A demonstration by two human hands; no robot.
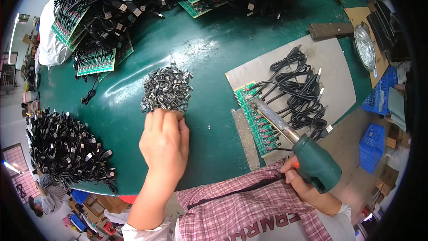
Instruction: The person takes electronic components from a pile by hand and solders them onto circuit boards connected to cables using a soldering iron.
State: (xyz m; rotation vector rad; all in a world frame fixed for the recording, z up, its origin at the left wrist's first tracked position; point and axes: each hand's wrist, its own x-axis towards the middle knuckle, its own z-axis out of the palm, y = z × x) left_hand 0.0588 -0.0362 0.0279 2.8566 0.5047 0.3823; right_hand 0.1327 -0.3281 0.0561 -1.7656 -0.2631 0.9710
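My left hand (165,140) is at the near edge of a heap of small black and silver connectors (167,87) on the table. Its fingers are drawn together, and whatever they pinch is hidden beneath them. In my right hand (298,177) is a soldering gun (317,160) with a green handle and a long metal barrel. The barrel points up and left, its tip over the upper part of a green circuit board (258,127). Black cables (305,98) run from this board in coiled bundles to the right.
A grey sheet (336,69) lies under the cables, with a dark bar (331,30) on its far edge. Cable bundles (67,149) fill the near left. More wired boards (96,62) are stacked at the far side. A round foil-like dish (364,48) sits far right, near blue crates (372,147).
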